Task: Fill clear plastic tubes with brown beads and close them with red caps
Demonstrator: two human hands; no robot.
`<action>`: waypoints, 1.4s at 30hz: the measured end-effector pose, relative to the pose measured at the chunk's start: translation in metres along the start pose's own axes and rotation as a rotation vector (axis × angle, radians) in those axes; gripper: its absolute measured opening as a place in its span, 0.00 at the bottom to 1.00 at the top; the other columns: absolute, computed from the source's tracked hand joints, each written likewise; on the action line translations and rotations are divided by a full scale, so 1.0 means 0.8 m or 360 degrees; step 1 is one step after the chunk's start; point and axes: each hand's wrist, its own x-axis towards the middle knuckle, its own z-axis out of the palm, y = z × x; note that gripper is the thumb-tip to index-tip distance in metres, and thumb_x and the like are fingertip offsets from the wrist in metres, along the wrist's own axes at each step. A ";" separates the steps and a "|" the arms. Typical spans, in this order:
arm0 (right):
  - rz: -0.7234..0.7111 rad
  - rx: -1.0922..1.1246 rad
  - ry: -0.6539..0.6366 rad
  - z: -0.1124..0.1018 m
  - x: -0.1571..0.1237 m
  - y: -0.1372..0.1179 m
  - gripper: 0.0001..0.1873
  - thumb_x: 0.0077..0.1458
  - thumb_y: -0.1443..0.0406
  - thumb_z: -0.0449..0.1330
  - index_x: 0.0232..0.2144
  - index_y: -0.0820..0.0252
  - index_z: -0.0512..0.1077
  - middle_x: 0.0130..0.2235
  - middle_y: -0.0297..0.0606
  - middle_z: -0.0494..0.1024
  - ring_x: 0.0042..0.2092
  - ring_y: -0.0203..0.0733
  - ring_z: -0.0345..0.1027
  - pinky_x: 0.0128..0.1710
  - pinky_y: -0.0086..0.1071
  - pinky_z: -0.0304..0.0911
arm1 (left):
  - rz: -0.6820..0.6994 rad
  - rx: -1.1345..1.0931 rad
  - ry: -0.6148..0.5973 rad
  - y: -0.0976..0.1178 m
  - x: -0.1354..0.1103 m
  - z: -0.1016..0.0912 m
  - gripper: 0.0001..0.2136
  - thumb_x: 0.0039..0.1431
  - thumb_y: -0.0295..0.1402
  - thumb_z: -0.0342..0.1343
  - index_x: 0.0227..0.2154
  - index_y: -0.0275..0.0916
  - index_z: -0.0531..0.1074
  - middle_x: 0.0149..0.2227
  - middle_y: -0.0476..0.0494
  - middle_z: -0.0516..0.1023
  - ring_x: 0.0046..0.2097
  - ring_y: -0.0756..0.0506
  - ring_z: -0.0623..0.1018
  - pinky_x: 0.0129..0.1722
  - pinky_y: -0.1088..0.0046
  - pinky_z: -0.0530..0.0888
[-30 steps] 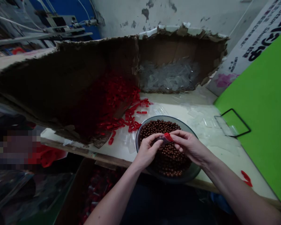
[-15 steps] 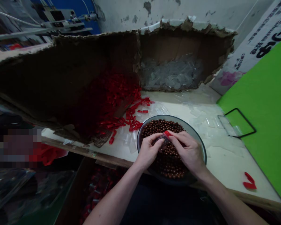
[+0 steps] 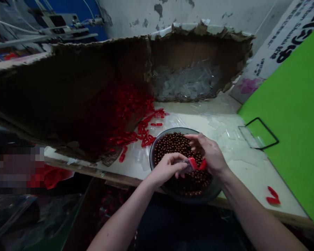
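My left hand (image 3: 167, 166) grips a small clear plastic box (image 3: 188, 167) between thumb and fingers. The box has a red flip cap (image 3: 193, 164), its lid swung open toward the right. Beside that lid is my right hand (image 3: 210, 153), its fingers apart and stretched over the bowl, with nothing seen in them. Both hands are above a round grey bowl (image 3: 152, 155) filled with shiny brown balls (image 3: 170, 142). What the box holds is too dark to make out.
Red caps (image 3: 125, 104) spill from a torn cardboard box (image 3: 94, 48) at the left. Clear plastic pieces (image 3: 185, 82) fill another compartment. A green panel (image 3: 290, 97) with a black wire frame (image 3: 276, 139) stands at the right, near a loose red cap (image 3: 273, 197).
The red cap's lid now stands open. My right hand has come off the box and spread its fingers, while my left hand keeps its hold. The view has shifted slightly.
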 end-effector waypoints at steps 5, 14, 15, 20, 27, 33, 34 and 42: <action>0.0066 0.0284 -0.0239 0.027 0.018 -0.005 0.29 0.59 0.43 0.47 0.42 0.55 0.78 0.35 0.38 0.76 0.37 0.38 0.69 0.41 0.32 0.65 | -0.0076 0.0172 -0.0121 0.004 -0.003 0.006 0.14 0.55 0.38 0.58 0.39 0.32 0.74 0.26 0.48 0.73 0.23 0.55 0.68 0.21 0.81 0.63; -0.0366 -0.0260 0.0246 0.052 0.002 0.002 0.27 0.63 0.48 0.43 0.42 0.54 0.77 0.34 0.39 0.76 0.37 0.41 0.71 0.40 0.35 0.66 | -0.0078 0.0201 -0.0090 0.003 -0.003 0.000 0.16 0.56 0.43 0.55 0.34 0.32 0.73 0.25 0.48 0.71 0.22 0.55 0.63 0.20 0.80 0.59; -0.0387 -0.0270 0.0316 0.054 0.001 0.002 0.27 0.63 0.48 0.43 0.41 0.54 0.76 0.34 0.39 0.76 0.36 0.41 0.71 0.40 0.35 0.66 | -0.0081 0.0190 -0.0059 0.003 -0.003 -0.001 0.16 0.56 0.43 0.55 0.34 0.33 0.73 0.25 0.48 0.71 0.22 0.55 0.64 0.20 0.80 0.59; -0.0243 0.0131 0.0537 0.053 0.017 0.011 0.29 0.62 0.46 0.43 0.36 0.58 0.76 0.30 0.39 0.76 0.31 0.39 0.70 0.35 0.33 0.66 | -0.0069 0.0140 -0.0036 0.004 -0.001 0.000 0.16 0.55 0.43 0.56 0.35 0.32 0.74 0.24 0.48 0.72 0.22 0.55 0.65 0.20 0.80 0.60; 0.0154 0.0534 0.0544 0.015 -0.001 0.011 0.21 0.57 0.48 0.53 0.36 0.58 0.75 0.34 0.39 0.77 0.34 0.38 0.71 0.37 0.32 0.68 | 0.0020 -0.0162 0.0217 0.000 -0.004 -0.002 0.18 0.50 0.41 0.61 0.40 0.34 0.72 0.29 0.48 0.75 0.24 0.54 0.71 0.22 0.80 0.63; -0.0001 -0.0330 0.0054 0.018 -0.073 0.021 0.17 0.56 0.55 0.59 0.45 0.53 0.76 0.48 0.39 0.77 0.50 0.48 0.70 0.51 0.41 0.64 | 0.0000 -0.0155 0.0372 -0.003 -0.028 0.002 0.15 0.49 0.35 0.62 0.40 0.35 0.73 0.27 0.50 0.73 0.26 0.53 0.72 0.26 0.78 0.66; -0.0072 -0.0420 0.0089 0.020 -0.081 0.026 0.16 0.56 0.56 0.58 0.45 0.53 0.76 0.48 0.39 0.78 0.50 0.49 0.70 0.52 0.43 0.64 | -0.0005 -0.0154 0.0392 -0.003 -0.032 0.006 0.14 0.49 0.34 0.62 0.39 0.34 0.73 0.27 0.50 0.73 0.26 0.54 0.71 0.26 0.78 0.66; -0.0433 -0.0734 0.0170 0.033 -0.086 0.051 0.18 0.59 0.60 0.56 0.51 0.52 0.73 0.48 0.41 0.78 0.47 0.49 0.74 0.44 0.39 0.71 | -0.0087 -0.0287 0.0609 0.012 -0.041 0.021 0.12 0.48 0.32 0.59 0.36 0.33 0.73 0.25 0.50 0.72 0.23 0.53 0.69 0.24 0.78 0.64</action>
